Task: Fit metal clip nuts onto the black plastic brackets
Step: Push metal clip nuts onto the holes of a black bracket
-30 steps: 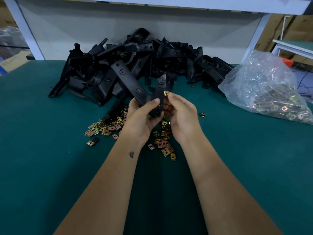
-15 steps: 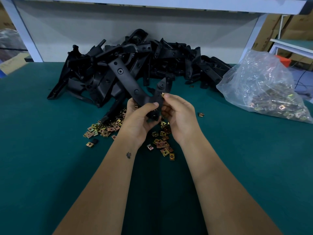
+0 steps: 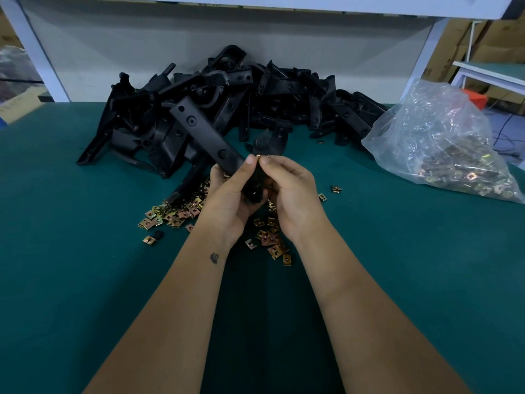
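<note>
My left hand (image 3: 230,194) grips a long black plastic bracket (image 3: 201,132) that slants up to the left above the table. My right hand (image 3: 292,191) pinches a small brass-coloured clip nut (image 3: 262,157) against the bracket's short upright arm, right by my left thumb tip. The bracket's lower end is hidden between my palms. Loose clip nuts (image 3: 170,213) lie scattered on the green mat under and beside my hands, with another patch of them (image 3: 272,240) below my right wrist.
A heap of black brackets (image 3: 255,92) fills the back of the green table (image 3: 85,265) against a grey panel. A clear plastic bag of clip nuts (image 3: 443,146) sits at the right. Two stray nuts (image 3: 336,189) lie near my right hand.
Both hands have kept hold of the bracket. The clip nut has shifted slightly left along the short arm, and my left thumb has come up to meet it.
</note>
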Tool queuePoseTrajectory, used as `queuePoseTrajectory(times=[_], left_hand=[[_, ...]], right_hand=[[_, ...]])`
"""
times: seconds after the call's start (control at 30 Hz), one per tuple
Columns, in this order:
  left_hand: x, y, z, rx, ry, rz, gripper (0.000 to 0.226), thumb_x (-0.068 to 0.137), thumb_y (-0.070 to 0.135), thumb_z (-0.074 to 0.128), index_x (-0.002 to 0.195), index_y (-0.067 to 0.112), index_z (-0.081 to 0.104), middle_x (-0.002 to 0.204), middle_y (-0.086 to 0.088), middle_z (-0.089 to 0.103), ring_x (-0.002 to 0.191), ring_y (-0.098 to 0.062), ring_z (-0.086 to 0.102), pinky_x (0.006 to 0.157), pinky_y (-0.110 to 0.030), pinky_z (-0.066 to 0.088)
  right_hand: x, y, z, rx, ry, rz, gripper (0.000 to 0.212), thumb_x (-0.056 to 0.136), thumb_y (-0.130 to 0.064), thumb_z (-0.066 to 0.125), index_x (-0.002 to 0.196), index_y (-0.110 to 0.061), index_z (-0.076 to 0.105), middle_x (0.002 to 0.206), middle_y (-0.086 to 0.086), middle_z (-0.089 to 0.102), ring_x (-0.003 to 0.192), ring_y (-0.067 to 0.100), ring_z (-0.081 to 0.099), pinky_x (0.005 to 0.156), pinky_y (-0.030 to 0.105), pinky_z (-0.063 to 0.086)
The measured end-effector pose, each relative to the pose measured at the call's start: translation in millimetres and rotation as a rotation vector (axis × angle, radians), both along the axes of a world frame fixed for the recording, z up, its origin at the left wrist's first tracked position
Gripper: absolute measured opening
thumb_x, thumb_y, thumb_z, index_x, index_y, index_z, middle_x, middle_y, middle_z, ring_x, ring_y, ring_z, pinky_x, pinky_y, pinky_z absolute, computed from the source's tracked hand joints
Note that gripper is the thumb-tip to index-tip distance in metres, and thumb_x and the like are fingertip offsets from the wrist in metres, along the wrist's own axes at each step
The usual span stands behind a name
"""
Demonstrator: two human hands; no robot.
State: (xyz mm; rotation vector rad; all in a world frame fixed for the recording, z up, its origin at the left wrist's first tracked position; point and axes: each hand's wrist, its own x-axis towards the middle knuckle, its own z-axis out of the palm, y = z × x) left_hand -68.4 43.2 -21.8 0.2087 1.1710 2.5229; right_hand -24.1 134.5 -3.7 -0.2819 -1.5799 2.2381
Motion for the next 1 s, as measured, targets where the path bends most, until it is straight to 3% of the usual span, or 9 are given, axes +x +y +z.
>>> queuePoseTrajectory(times=[0.1, 0.23, 0.37, 0.5, 0.6, 0.7, 0.87, 0.93, 1.0], left_hand=[[-1, 0, -1, -0.007, -0.012, 0.003, 0.024, 0.088, 0.022, 0.071, 0.104, 0.019, 0.054, 0.097, 0.003, 0.075, 0.087, -0.012, 0.073, 0.067, -0.031, 0.057], [-3, -1, 4, 0.149, -0.185, -0.013, 0.038, 0.092, 0.026, 0.066, 0.123, 0.007, 0.056, 0.108, -0.01, 0.063, 0.081, -0.018, 0.064, 0.062, -0.025, 0.055], [-5, -11, 7, 0.321, -0.269, 0.019, 0.023, 0.093, 0.027, 0.065, 0.089, 0.005, 0.068, 0.09, -0.007, 0.056, 0.064, -0.015, 0.058, 0.061, -0.024, 0.054], [-5, -16, 9, 0.371, -0.27, 0.039, 0.035, 0.093, 0.025, 0.065, 0.066, 0.005, 0.077, 0.097, -0.01, 0.057, 0.077, -0.019, 0.056, 0.066, -0.027, 0.056], [-7, -18, 9, 0.435, -0.292, 0.052, 0.024, 0.093, 0.025, 0.066, 0.084, 0.003, 0.073, 0.099, -0.012, 0.061, 0.076, -0.022, 0.065, 0.066, -0.03, 0.058], [-7, -21, 9, 0.524, -0.291, 0.031, 0.025, 0.092, 0.028, 0.066, 0.097, 0.004, 0.065, 0.085, -0.01, 0.066, 0.064, -0.021, 0.068, 0.064, -0.029, 0.058], [-7, -23, 9, 0.558, -0.282, -0.013, 0.031, 0.091, 0.034, 0.066, 0.1, 0.004, 0.062, 0.076, -0.009, 0.066, 0.066, -0.017, 0.066, 0.064, -0.028, 0.058], [-7, -23, 8, 0.532, -0.276, -0.014, 0.031, 0.091, 0.035, 0.065, 0.099, 0.005, 0.062, 0.076, -0.007, 0.065, 0.067, -0.015, 0.065, 0.064, -0.028, 0.058], [-7, -23, 8, 0.516, -0.279, -0.008, 0.03, 0.091, 0.035, 0.066, 0.098, 0.006, 0.062, 0.076, -0.007, 0.065, 0.066, -0.016, 0.065, 0.064, -0.028, 0.058]], right_hand=[[0, 1, 1, 0.035, -0.001, -0.001, 0.009, 0.088, -0.013, 0.069, 0.086, -0.017, 0.077, 0.099, 0.011, 0.074, 0.102, 0.027, 0.068, 0.096, 0.042, 0.051], [1, 10, 3, 0.029, -0.005, -0.046, 0.014, 0.094, -0.019, 0.062, 0.094, -0.017, 0.075, 0.084, 0.003, 0.072, 0.075, 0.017, 0.063, 0.069, 0.027, 0.052], [2, 28, 0, 0.04, -0.075, -0.281, 0.017, 0.095, -0.016, 0.057, 0.092, -0.018, 0.073, 0.076, -0.002, 0.066, 0.064, 0.009, 0.057, 0.059, 0.018, 0.046], [2, 36, -10, 0.351, -0.162, -0.412, 0.022, 0.093, -0.008, 0.053, 0.093, -0.018, 0.073, 0.068, -0.013, 0.063, 0.053, -0.004, 0.053, 0.049, 0.01, 0.042], [-1, 31, -16, 0.735, -0.265, -0.357, 0.023, 0.093, -0.017, 0.052, 0.098, -0.027, 0.072, 0.086, -0.017, 0.067, 0.073, -0.002, 0.061, 0.06, 0.018, 0.046], [-4, 23, -21, 1.096, -0.308, -0.282, 0.024, 0.092, -0.024, 0.054, 0.109, -0.025, 0.071, 0.107, -0.006, 0.066, 0.103, 0.015, 0.057, 0.081, 0.033, 0.049], [-6, 13, -27, 1.526, -0.27, -0.035, 0.04, 0.095, -0.034, 0.055, 0.134, -0.026, 0.059, 0.125, 0.003, 0.056, 0.118, 0.025, 0.041, 0.095, 0.036, 0.033], [-7, 12, -28, 1.582, -0.282, -0.025, 0.037, 0.095, -0.035, 0.055, 0.13, -0.025, 0.063, 0.127, 0.002, 0.057, 0.118, 0.025, 0.042, 0.095, 0.037, 0.032], [-7, 14, -26, 1.513, -0.251, -0.078, 0.027, 0.094, -0.033, 0.06, 0.115, -0.018, 0.07, 0.116, 0.001, 0.063, 0.112, 0.024, 0.047, 0.091, 0.036, 0.035]])
